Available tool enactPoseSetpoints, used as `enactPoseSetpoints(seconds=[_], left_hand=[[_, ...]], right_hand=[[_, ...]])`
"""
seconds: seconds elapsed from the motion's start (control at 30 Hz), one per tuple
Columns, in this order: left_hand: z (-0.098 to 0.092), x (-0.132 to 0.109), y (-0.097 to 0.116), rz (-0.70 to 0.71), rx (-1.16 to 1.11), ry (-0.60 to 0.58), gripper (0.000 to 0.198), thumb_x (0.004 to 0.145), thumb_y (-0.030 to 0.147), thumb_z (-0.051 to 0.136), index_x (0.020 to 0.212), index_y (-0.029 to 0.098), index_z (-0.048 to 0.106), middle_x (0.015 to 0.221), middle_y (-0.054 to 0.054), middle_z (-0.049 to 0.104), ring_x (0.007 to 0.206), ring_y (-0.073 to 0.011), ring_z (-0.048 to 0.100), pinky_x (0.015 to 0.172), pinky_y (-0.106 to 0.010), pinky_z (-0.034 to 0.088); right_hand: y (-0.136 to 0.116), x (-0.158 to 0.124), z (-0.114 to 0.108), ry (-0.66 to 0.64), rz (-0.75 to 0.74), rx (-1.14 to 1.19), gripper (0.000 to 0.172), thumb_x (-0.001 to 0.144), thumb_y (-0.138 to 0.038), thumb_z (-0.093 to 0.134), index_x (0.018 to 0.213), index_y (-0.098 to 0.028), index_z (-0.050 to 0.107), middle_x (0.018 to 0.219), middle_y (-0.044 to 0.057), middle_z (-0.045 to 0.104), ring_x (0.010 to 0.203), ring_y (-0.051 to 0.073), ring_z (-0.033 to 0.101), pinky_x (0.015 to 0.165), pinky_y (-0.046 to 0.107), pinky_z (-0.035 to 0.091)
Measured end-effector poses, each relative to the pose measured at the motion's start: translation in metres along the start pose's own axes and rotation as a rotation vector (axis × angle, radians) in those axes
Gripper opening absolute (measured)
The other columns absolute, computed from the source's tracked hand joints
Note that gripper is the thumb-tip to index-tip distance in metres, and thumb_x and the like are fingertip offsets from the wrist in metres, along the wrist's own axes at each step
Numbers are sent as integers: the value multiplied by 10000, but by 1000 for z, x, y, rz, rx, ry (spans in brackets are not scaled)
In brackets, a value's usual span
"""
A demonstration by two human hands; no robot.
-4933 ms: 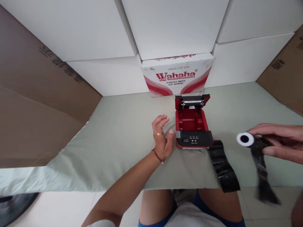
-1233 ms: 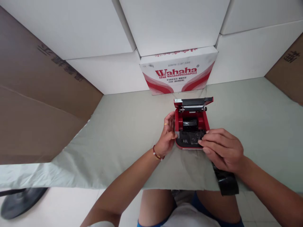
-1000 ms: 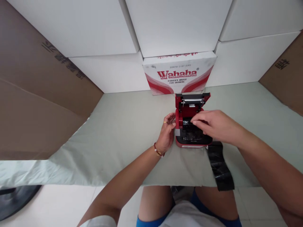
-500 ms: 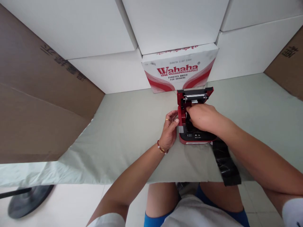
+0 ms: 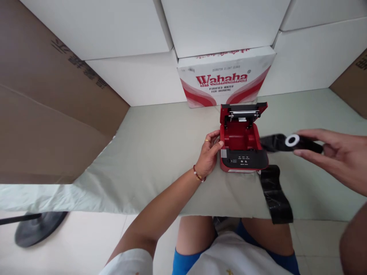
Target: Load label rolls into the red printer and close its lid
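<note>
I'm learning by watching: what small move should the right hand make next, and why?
Probably carry the roll leftward to above the printer's open bay. The lid stands open, the red bay looks empty, the left hand braces the printer's left side, and the right hand holds the roll off to the right, clear of it.

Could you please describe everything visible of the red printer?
The red printer is a small boxy unit, plastic by its look, with a black front panel of tiny buttons. Its lid stands open at the back; the red bay is empty. It sits upright on the pale green cloth, before the Wahaha box. The left hand touches its left side; the right hand holds a black roll apart from it.
</note>
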State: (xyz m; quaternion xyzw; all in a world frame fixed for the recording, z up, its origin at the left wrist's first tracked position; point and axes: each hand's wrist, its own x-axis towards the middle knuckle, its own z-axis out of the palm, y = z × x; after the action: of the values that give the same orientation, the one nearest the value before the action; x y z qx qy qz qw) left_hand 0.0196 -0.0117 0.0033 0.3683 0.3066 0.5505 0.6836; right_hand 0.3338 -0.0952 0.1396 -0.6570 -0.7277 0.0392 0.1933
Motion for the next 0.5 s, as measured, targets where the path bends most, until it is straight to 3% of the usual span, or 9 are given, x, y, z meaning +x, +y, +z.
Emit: enactPoseSetpoints(seconds=[0.03, 0.1, 0.2, 0.27, 0.37, 0.43, 0.5], left_hand=[[0, 0, 0, -1, -2, 1, 610, 799, 531, 965, 1265, 267, 674, 1436, -67, 688, 1429, -262, 607, 1306, -481, 417], [0, 0, 0, -4, 1, -2, 610, 801, 531, 962, 1270, 266, 673, 1429, -69, 691, 1417, -265, 615, 1298, -488, 428], [-1, 0, 1, 8, 25, -5, 601, 812, 527, 949, 1275, 267, 667, 1456, -74, 684, 1446, -276, 603, 1299, -494, 425], [-1, 0, 1, 17, 44, -4, 582, 828, 524, 933, 1274, 269, 659, 1477, -74, 678, 1476, -277, 589, 1305, -492, 417], [-1, 1, 1, 2, 48, -2, 577, 833, 516, 927, 1277, 272, 651, 1493, -73, 675, 1490, -277, 584, 1297, -493, 429], [-1, 0, 1, -5, 41, 4, 585, 822, 516, 937, 1273, 272, 655, 1493, -72, 675, 1488, -277, 586, 1297, -492, 433], [0, 0, 2, -2, 37, 10, 590, 815, 520, 943, 1268, 272, 659, 1487, -68, 677, 1487, -273, 585, 1305, -488, 426]], right_hand=[[25, -6, 6, -39, 26, -49, 602, 908, -937, 480, 1165, -482, 779, 460, -25, 500, 380, 266, 483, 447, 413, 349], [67, -17, 22, -134, 76, -67, 540, 876, -901, 531, 1140, -507, 790, 594, 34, 675, 482, 337, 626, 485, 470, 438], [90, -27, 43, -216, 131, -104, 372, 883, -669, 653, 1159, -475, 810, 859, 95, 828, 668, 421, 742, 573, 554, 524], [79, -28, 47, -185, 138, -143, 351, 926, -543, 616, 1194, -424, 808, 1071, 132, 855, 809, 455, 777, 643, 595, 552], [41, -26, 42, -86, 87, -86, 398, 1016, -477, 517, 1328, -398, 751, 1416, 139, 777, 970, 439, 789, 768, 619, 581], [17, -26, 40, -99, 42, 44, 377, 1042, -473, 530, 1342, -403, 747, 1385, 114, 794, 901, 371, 795, 775, 572, 613], [1, -28, 45, -209, -26, 167, 330, 1043, -448, 571, 1293, -383, 776, 1285, 78, 832, 881, 314, 802, 784, 501, 648]])
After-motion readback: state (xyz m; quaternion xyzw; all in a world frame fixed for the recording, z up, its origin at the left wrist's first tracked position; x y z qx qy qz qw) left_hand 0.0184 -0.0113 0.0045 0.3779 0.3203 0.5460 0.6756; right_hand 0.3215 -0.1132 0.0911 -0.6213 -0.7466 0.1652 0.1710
